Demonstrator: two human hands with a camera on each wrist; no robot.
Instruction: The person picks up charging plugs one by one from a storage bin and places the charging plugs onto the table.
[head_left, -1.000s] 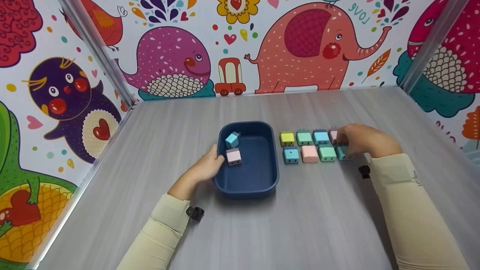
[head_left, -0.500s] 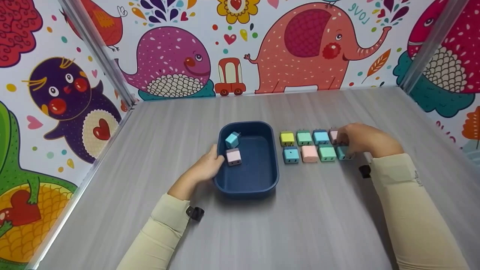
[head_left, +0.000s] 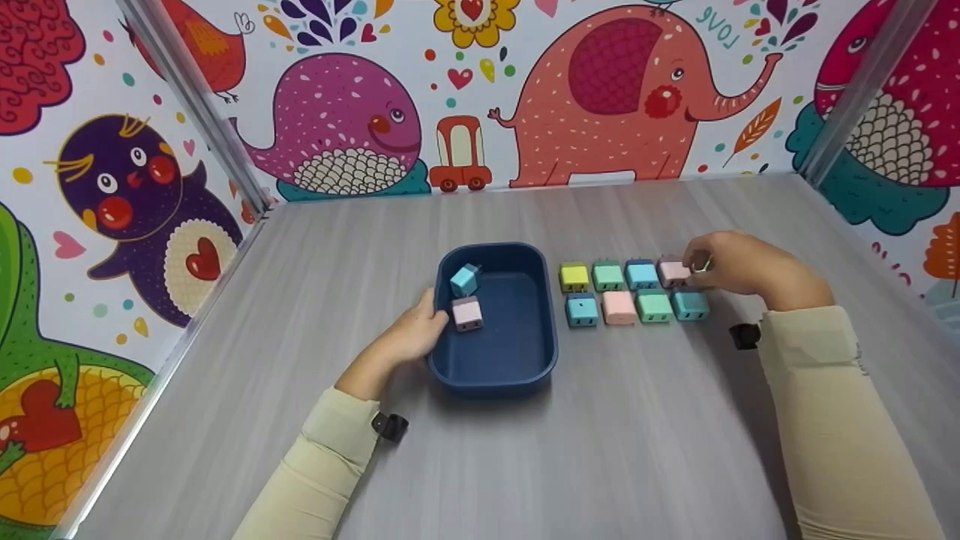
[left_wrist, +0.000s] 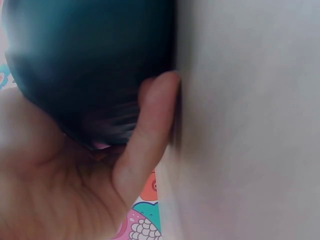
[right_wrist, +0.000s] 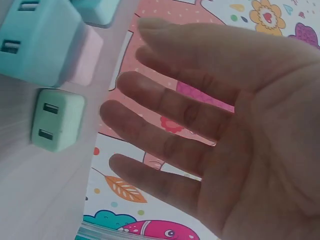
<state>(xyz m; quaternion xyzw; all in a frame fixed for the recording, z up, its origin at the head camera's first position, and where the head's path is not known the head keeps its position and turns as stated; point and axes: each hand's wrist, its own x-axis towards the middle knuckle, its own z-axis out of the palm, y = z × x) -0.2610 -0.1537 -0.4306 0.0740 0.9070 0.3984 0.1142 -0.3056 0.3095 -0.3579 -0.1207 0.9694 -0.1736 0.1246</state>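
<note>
My left hand (head_left: pixel 411 330) holds the left wall of a dark blue plastic box (head_left: pixel 495 386), its thumb at the rim. The left wrist view shows the hand (left_wrist: pixel 75 185) curved round the box's outer side (left_wrist: pixel 95 55). Inside the box lie a teal USB charger (head_left: pixel 464 280) and a pale pink one (head_left: pixel 468 313). My right hand (head_left: pixel 739 266) is beside a pink charger (head_left: pixel 673 273), at the right end of the back row, behind a teal charger (head_left: pixel 690 305). In the right wrist view its fingers are spread and loosely bent, with nothing in the palm.
Two rows of chargers stand right of the box. The back row has yellow (head_left: pixel 574 277), green (head_left: pixel 608 275) and blue (head_left: pixel 641 274) ones; the front row has blue (head_left: pixel 582 310), salmon (head_left: pixel 619 307) and mint (head_left: pixel 654 306). Cartoon-printed walls (head_left: pixel 465 90) enclose the grey table (head_left: pixel 360 247).
My right hand has shifted right and slightly back, uncovering the teal charger and more of the pink one. The left hand, the box and the chargers have stayed in place.
</note>
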